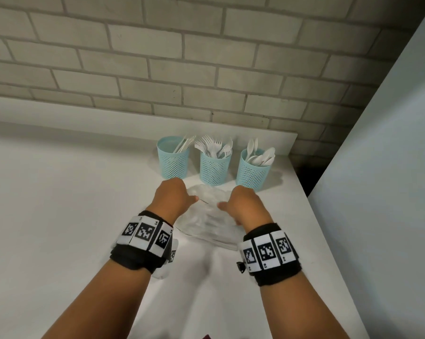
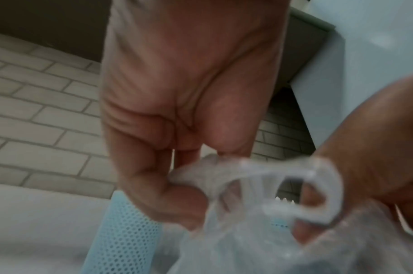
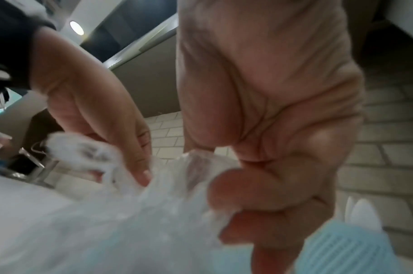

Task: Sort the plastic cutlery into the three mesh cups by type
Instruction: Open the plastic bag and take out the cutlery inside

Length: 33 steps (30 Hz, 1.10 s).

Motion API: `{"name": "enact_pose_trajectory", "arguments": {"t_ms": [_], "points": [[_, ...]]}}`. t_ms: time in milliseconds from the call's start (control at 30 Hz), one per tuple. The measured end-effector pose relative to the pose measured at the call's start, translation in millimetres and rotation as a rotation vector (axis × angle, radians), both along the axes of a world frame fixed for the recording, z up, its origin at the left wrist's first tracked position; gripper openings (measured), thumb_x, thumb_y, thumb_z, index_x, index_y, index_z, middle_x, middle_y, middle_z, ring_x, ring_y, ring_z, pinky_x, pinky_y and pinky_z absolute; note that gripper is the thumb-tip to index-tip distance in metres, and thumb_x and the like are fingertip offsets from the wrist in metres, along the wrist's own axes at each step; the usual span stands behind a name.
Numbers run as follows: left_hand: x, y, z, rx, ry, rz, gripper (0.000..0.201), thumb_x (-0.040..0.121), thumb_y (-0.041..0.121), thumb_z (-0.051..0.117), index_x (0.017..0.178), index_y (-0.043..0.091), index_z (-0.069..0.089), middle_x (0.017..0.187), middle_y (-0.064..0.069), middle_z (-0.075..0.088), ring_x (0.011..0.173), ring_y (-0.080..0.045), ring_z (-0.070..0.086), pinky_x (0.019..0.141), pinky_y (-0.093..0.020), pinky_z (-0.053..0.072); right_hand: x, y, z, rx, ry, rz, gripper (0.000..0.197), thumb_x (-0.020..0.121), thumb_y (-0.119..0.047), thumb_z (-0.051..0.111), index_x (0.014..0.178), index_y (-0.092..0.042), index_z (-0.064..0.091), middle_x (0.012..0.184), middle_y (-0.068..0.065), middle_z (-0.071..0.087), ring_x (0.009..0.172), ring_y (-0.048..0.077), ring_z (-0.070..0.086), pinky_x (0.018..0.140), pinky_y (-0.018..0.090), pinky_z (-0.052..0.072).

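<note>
Three light-blue mesh cups stand in a row by the brick wall. The left cup (image 1: 173,157) holds white knives, the middle cup (image 1: 215,165) white forks (image 1: 212,145), the right cup (image 1: 253,168) white spoons (image 1: 260,155). In front of them a clear plastic bag (image 1: 210,216) lies on the white counter (image 1: 59,204). My left hand (image 1: 174,199) pinches the bag's (image 2: 247,241) top edge between curled fingers (image 2: 154,194). My right hand (image 1: 243,206) grips the bag's (image 3: 107,213) other side with curled fingers (image 3: 259,194). Whether anything is inside the bag stays hidden.
The counter ends at a raised ledge under the brick wall (image 1: 206,69). A pale-blue panel (image 1: 390,167) rises along the right side, with a dark gap (image 1: 307,177) behind the counter's right corner. Open counter stretches to the left.
</note>
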<state>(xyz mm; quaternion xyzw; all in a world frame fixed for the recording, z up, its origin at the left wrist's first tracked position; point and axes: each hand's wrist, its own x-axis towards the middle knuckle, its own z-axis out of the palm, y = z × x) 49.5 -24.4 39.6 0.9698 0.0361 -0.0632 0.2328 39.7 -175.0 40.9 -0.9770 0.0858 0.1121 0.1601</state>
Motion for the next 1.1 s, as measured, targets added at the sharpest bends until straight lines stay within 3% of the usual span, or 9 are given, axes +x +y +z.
{"name": "enact_pose_trajectory", "arguments": {"t_ms": [100, 300, 433, 600, 700, 767, 900, 1000, 1100], "points": [[7.5, 5.7, -6.5, -0.567, 0.104, 0.101, 0.02, 0.091, 0.014, 0.056, 0.074, 0.002, 0.058, 0.084, -0.015, 0.063, 0.084, -0.029, 0.066, 0.073, -0.032, 0.054, 7.1, -1.0, -7.0, 0.218, -0.037, -0.062, 0.031, 0.087, -0.001, 0.055, 0.117, 0.002, 0.053, 0.117, 0.018, 0.06, 0.1, 0.033, 0.063, 0.084, 0.035, 0.054], [12.6, 35.0, -24.7, -1.659, 0.38, 0.398, 0.016, 0.096, 0.004, 0.043, 0.096, 0.0, 0.058, 0.078, -0.013, 0.072, 0.07, -0.022, 0.071, 0.068, -0.034, 0.058, 16.8, -33.0, -5.4, 1.099, -0.162, -0.395, 0.026, 0.09, 0.006, 0.053, 0.114, -0.003, 0.056, 0.098, 0.013, 0.064, 0.08, 0.022, 0.061, 0.072, 0.033, 0.053], [5.0, 34.2, -28.1, -1.888, 0.47, 0.437, 0.025, 0.097, 0.008, 0.039, 0.093, -0.001, 0.061, 0.095, -0.019, 0.07, 0.092, -0.033, 0.065, 0.099, -0.047, 0.041, 23.7, -44.3, -15.0, 1.604, 0.052, -0.528, 0.023, 0.095, 0.007, 0.038, 0.102, -0.002, 0.059, 0.078, 0.009, 0.073, 0.067, 0.016, 0.07, 0.061, 0.028, 0.057], [14.5, 33.0, -37.6, -2.121, 0.461, 0.575, 0.029, 0.097, 0.01, 0.038, 0.07, 0.009, 0.048, 0.047, -0.001, 0.053, 0.043, -0.011, 0.056, 0.079, -0.034, 0.055, 27.3, -38.4, -28.5, 1.716, 0.063, -0.762, 0.031, 0.095, 0.011, 0.031, 0.08, -0.001, 0.056, 0.051, 0.009, 0.064, 0.04, 0.011, 0.059, 0.045, 0.019, 0.046], [18.8, 26.7, -46.2, -2.085, 0.531, 0.561, 0.022, 0.088, 0.007, 0.046, 0.067, 0.01, 0.042, 0.046, 0.001, 0.045, 0.038, -0.008, 0.045, 0.044, -0.015, 0.047, 29.5, -33.6, -40.9, 1.726, 0.079, -0.853, 0.031, 0.096, 0.006, 0.026, 0.072, 0.0, 0.045, 0.045, 0.01, 0.053, 0.036, 0.014, 0.05, 0.032, 0.021, 0.043], [21.2, 25.7, -50.3, -1.954, 0.512, 0.596, 0.023, 0.095, 0.021, 0.048, 0.078, 0.007, 0.052, 0.059, -0.001, 0.053, 0.042, -0.01, 0.053, 0.04, -0.016, 0.047, 30.2, -32.3, -40.8, 1.741, 0.109, -0.887, 0.025, 0.096, 0.003, 0.032, 0.074, -0.003, 0.043, 0.048, 0.007, 0.049, 0.036, 0.012, 0.044, 0.031, 0.018, 0.037], [24.7, 33.6, -41.2, -1.528, 0.292, 0.436, 0.029, 0.089, 0.034, 0.06, 0.109, 0.013, 0.055, 0.103, -0.011, 0.058, 0.078, -0.017, 0.056, 0.069, -0.029, 0.05, 33.4, -32.5, -27.0, 1.21, -0.184, -0.64, 0.007, 0.093, -0.018, 0.054, 0.099, -0.015, 0.053, 0.1, 0.009, 0.055, 0.086, 0.021, 0.054, 0.089, 0.037, 0.048], [14.0, 28.6, -22.4, -0.886, 0.16, 0.265, 0.032, 0.082, 0.042, 0.067, 0.104, 0.024, 0.051, 0.126, -0.009, 0.043, 0.108, -0.025, 0.05, 0.088, -0.035, 0.045, 30.3, -27.4, -16.2, 0.656, -0.321, -0.295, 0.016, 0.081, -0.039, 0.066, 0.093, -0.031, 0.058, 0.121, 0.005, 0.056, 0.113, 0.026, 0.05, 0.099, 0.04, 0.043], [6.2, 16.1, -12.7, -0.324, 0.063, 0.158, 0.023, 0.082, 0.04, 0.067, 0.095, 0.024, 0.056, 0.126, -0.011, 0.04, 0.115, -0.032, 0.047, 0.101, -0.037, 0.04, 23.9, -11.6, -12.0, 0.375, -0.153, -0.099, 0.038, 0.077, -0.047, 0.069, 0.107, -0.027, 0.057, 0.129, 0.008, 0.047, 0.121, 0.031, 0.044, 0.098, 0.037, 0.039]]}}
